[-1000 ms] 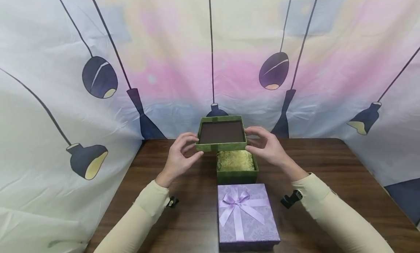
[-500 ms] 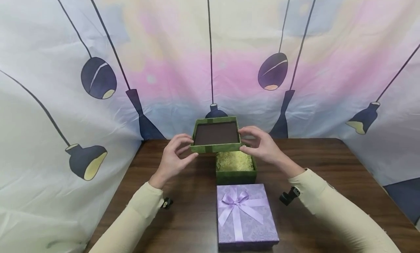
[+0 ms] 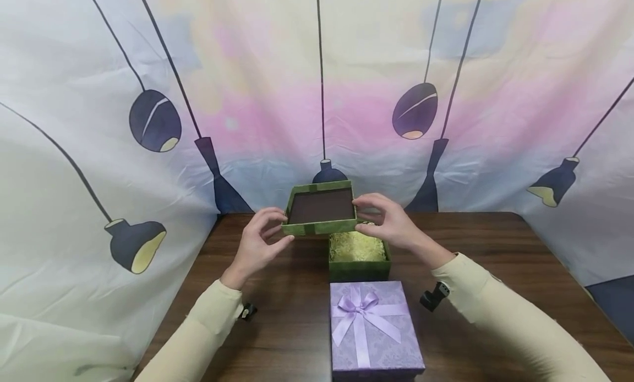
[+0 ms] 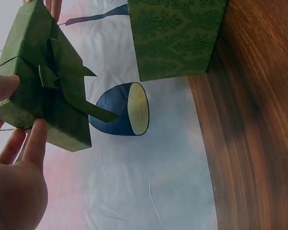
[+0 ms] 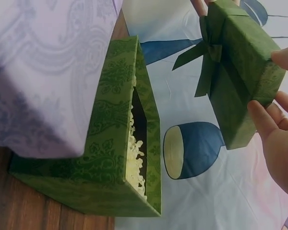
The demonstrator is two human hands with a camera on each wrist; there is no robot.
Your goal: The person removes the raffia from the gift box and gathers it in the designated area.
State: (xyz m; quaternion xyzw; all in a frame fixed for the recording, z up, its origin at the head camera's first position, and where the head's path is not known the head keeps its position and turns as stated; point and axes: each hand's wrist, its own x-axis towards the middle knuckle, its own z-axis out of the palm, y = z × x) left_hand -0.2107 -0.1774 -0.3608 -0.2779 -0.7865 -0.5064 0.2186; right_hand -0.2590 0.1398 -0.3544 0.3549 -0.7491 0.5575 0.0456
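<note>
Between both hands, a green box lid (image 3: 321,226) is held up with its dark inside facing me. My left hand (image 3: 257,243) grips its left edge, thumb at the near side. The right hand (image 3: 391,221) pinches the opposite edge between thumb and fingers. A green ribbon bow (image 4: 55,79) shows on the lid's outer face in the left wrist view. Below and a little right of the lid stands the uncovered green box (image 3: 360,270), filled with pale yellow shredded paper (image 3: 356,247); the lid overlaps its far left corner in the head view.
A lilac gift box (image 3: 381,349) with a satin bow sits in front of the green box, nearer to me. Both are on a dark wood table (image 3: 287,316). A cloth backdrop (image 3: 277,96) printed with lamps hangs behind and along the sides.
Both hands have carried the lid to the left, uncovering more of the green box's far side. The lid has turned slightly, its right side higher. Both gift boxes stay put.
</note>
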